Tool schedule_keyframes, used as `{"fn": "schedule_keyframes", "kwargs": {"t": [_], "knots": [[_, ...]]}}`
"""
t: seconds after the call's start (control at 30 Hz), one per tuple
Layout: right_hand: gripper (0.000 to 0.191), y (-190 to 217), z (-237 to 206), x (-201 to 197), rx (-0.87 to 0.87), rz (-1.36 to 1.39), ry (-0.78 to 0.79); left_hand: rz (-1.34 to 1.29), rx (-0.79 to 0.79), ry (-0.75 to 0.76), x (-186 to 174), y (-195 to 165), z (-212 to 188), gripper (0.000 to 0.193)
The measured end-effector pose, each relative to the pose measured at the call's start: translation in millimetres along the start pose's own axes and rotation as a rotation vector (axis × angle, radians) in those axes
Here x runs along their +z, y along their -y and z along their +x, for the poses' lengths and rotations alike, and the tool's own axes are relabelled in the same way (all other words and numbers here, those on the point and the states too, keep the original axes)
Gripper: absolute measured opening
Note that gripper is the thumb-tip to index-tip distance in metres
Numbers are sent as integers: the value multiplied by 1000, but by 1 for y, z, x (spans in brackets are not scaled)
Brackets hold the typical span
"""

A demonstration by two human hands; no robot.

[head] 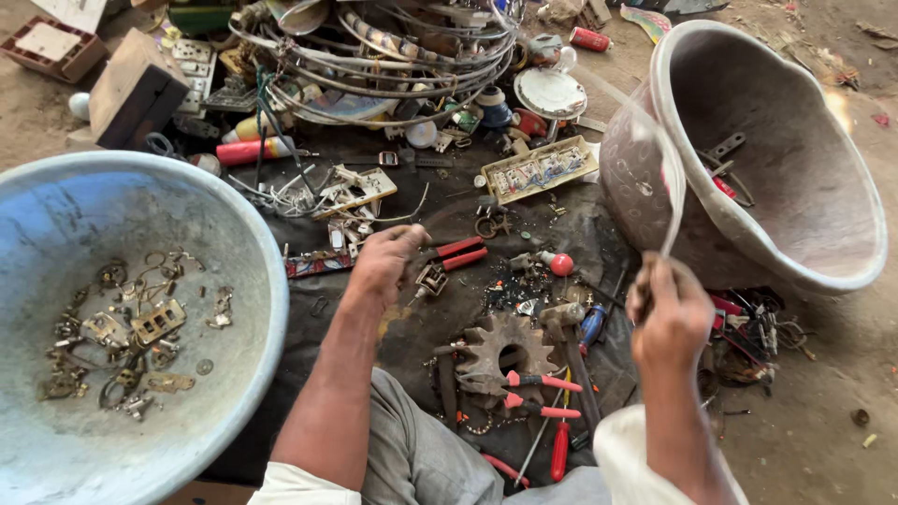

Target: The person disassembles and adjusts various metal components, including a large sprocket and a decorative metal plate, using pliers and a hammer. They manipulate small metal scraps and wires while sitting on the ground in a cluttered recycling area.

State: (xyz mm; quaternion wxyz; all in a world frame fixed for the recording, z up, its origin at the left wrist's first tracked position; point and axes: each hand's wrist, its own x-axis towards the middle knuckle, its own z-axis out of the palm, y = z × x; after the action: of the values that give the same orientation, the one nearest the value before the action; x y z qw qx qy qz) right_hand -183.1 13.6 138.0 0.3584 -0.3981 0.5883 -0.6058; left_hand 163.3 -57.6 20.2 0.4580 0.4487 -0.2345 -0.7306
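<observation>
Your left hand (383, 266) grips red-handled pliers (451, 260) at frame centre, right hand (669, 318) pinches a pale strip (672, 192) rising beside the brown basin (795, 159), blue basin (131, 318) cut off left, clutter crowding between.

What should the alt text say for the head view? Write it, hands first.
Seen from above, a seated person's left hand reaches to red-handled pliers on a dark mat strewn with scrap, while the right hand holds up a pale cable. A blue-grey basin of small metal parts sits to the left, a grey basin to the right, a rusty gear between.
</observation>
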Motion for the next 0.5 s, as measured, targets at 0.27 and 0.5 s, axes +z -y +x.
{"fn": "schedule_keyframes", "kwargs": {"t": [0.27,0.5], "knots": [[24,-79,-65,-2,177,-341,40,-435,-59,282,-15,-16,-16,23],[36,-47,-55,14,362,141,32,-195,-229,222,4,3,-11,24]]}}
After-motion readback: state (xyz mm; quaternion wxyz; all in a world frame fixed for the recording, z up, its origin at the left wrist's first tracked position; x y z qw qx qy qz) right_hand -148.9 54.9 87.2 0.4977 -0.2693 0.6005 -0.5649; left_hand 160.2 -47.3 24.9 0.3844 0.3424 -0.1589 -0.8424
